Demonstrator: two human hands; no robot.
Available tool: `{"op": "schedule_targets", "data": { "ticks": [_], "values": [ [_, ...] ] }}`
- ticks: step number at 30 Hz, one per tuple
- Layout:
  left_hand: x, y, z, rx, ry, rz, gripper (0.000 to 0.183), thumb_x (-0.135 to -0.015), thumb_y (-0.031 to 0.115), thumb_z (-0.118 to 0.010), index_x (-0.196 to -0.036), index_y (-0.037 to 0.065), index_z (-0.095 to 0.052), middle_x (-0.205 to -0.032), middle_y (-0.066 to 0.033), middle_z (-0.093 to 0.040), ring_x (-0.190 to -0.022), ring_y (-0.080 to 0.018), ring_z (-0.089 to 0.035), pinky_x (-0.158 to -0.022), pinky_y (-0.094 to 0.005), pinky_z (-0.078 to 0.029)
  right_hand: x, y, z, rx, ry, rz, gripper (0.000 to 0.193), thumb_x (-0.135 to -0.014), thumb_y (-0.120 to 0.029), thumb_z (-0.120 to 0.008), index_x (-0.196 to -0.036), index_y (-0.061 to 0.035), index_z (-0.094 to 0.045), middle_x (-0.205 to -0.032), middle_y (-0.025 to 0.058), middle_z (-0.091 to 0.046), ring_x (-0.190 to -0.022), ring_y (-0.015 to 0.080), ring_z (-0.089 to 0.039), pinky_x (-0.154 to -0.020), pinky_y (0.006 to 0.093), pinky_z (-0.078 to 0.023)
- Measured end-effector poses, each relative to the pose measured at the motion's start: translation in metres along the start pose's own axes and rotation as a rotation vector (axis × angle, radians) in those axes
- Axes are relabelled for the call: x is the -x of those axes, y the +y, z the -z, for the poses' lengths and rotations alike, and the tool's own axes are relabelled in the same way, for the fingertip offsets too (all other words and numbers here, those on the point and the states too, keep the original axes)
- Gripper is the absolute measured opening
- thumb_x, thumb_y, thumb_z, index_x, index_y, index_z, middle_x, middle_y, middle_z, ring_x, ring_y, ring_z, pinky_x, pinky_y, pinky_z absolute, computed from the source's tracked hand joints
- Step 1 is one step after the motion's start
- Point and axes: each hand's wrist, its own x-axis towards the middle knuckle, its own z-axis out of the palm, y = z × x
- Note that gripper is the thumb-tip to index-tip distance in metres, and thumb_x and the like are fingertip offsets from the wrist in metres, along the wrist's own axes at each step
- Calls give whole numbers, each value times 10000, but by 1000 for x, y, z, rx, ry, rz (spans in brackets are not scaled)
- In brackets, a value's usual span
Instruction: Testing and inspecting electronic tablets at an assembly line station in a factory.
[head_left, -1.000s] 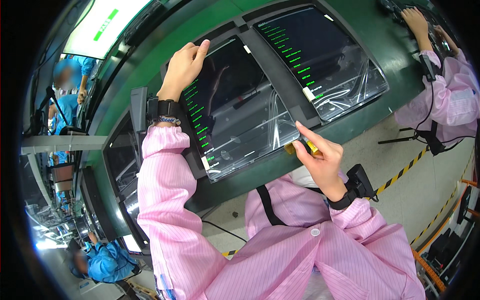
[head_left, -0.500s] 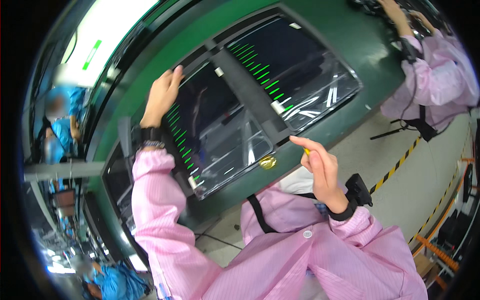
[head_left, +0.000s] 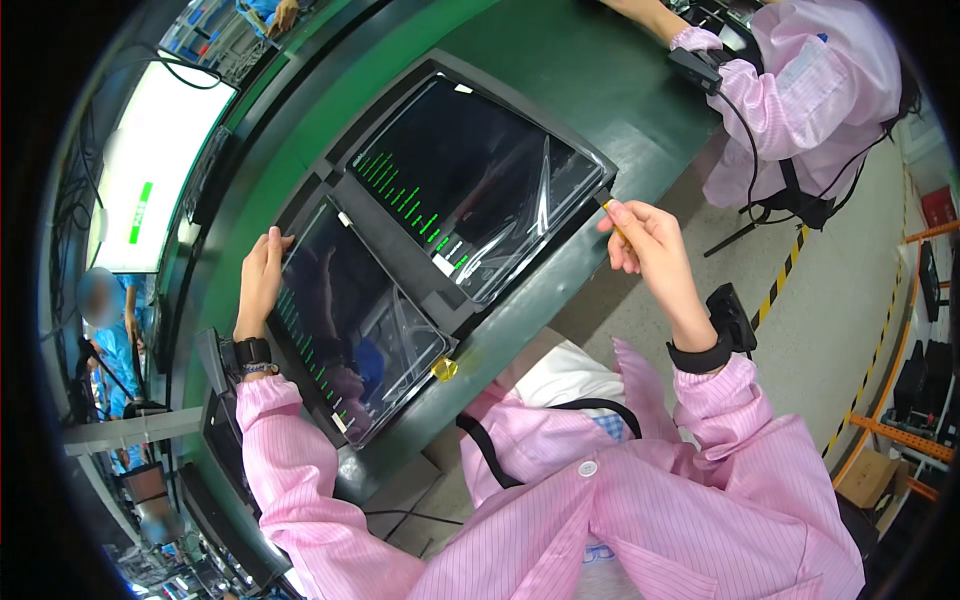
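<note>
Two dark glossy display panels lie side by side in a black tray (head_left: 378,236) on the bench. The right panel (head_left: 470,150) and the left panel (head_left: 335,275) carry bright green marks, and glare shows wrinkled clear film at their near ends. My left hand (head_left: 260,285) rests with extended fingers on the left panel's outer edge. In my right hand (head_left: 648,245) a thin yellow tool (head_left: 620,232) with a dark end is pinched, close to the right panel's near right corner. Its exact kind is unclear. A crumpled yellow tab (head_left: 445,369) sits by the left panel's near corner.
The green bench (head_left: 560,90) runs beneath the tray. A co-worker in a pink smock (head_left: 800,100) works at the far right. A lit screen (head_left: 165,160) stands at the left, with people in blue beyond. Cardboard boxes (head_left: 868,475) are at the lower right.
The whole view has shifted. My right hand has moved from near the gap between the panels to the right panel's near right corner. My left hand stays on the left panel's edge.
</note>
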Motion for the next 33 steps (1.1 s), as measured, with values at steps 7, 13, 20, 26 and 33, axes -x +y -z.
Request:
{"op": "schedule_targets", "data": {
  "ticks": [7,13,20,26,33],
  "values": [
    [-2,-4,7,-96,-67,25,584,-967,441,-323,-1012,-65,-611,-932,-141,-646,-871,-195,-608,-800,-288,-454,-10,2,-7,35,24,6,366,-911,-318,-518,-765,2,-618,-475,10,-497,-414,42,-415,-418,195,-316],
    [-5,2,7,-57,-48,87,547,-974,389,-324,-958,-71,-619,-933,-153,-627,-847,-232,-599,-777,-305,-438,-14,0,-4,63,-4,-8,363,-906,-303,-521,-745,9,-613,-463,7,-477,-415,45,-418,-416,206,-310],
    [-47,81,-10,-80,-78,-181,556,-970,405,-298,-1057,-61,-590,-1038,-201,-615,-1028,-291,-568,-894,-337,-405,-26,-8,-1,81,-96,-44,345,-905,-291,-522,-764,11,-610,-488,1,-487,-437,51,-439,-436,209,-338],
    [-119,129,-55,-125,-244,-228,621,-963,467,-288,-1146,-69,-542,-1105,-189,-599,-1079,-250,-551,-952,-318,-392,-24,-15,6,166,-140,-15,354,-912,-313,-510,-810,13,-603,-575,30,-548,-526,66,-506,-490,198,-386],
    [-140,125,-91,-214,-149,-232,664,-943,507,-253,-898,-61,-594,-918,-281,-601,-939,-434,-553,-820,-442,-416,-15,-11,21,221,22,253,244,-811,-157,-633,-1021,-34,-604,-802,20,-579,-641,94,-520,-570,224,-396]
  ]
}}
